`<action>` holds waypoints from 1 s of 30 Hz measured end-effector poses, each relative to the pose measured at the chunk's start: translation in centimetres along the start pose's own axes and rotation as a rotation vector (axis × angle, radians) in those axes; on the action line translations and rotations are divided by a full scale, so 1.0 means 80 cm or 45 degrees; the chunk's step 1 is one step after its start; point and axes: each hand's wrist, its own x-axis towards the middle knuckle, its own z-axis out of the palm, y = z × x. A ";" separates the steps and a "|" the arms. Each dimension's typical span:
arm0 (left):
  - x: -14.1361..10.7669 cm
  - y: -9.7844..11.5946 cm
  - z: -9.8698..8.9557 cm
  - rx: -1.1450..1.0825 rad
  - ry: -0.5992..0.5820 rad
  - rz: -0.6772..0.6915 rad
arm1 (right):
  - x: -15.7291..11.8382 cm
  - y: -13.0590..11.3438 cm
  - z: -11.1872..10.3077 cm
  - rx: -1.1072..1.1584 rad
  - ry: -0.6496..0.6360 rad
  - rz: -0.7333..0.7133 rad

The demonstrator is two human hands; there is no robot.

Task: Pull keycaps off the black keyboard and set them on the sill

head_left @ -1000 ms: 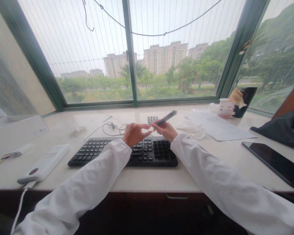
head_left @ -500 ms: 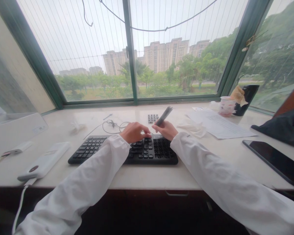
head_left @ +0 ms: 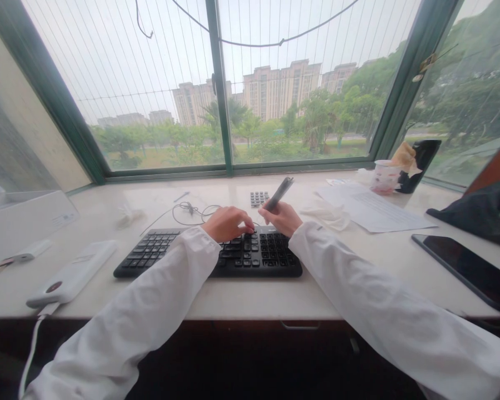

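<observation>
A black keyboard lies in front of me; several number-pad positions look bare of keycaps. My left hand is over its upper edge, fingers bent and tips close together near the top keys; whatever lies between them is hidden. My right hand is closed around a dark, brush-like tool, whose ragged end points up and away. The tool's lower end is hidden by the fingers, just above the number pad. Behind the keyboard, a group of loose grey keycaps lies in rows.
A coiled cable lies behind the keyboard. At left are a white power bank, keys and a white box. Crumpled tissue, paper, a cup and a phone are at right.
The fingertips of my left hand have drawn in closer together and shifted slightly left. My right hand keeps the tool at nearly the same place. The view has shifted slightly.
</observation>
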 end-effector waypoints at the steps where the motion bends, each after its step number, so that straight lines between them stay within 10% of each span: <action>1: 0.000 0.000 -0.001 0.012 -0.012 -0.003 | 0.000 0.000 0.000 -0.003 -0.007 -0.001; 30: 0.002 0.025 0.000 0.461 -0.177 0.029 | -0.004 -0.018 0.010 -0.395 -0.211 0.024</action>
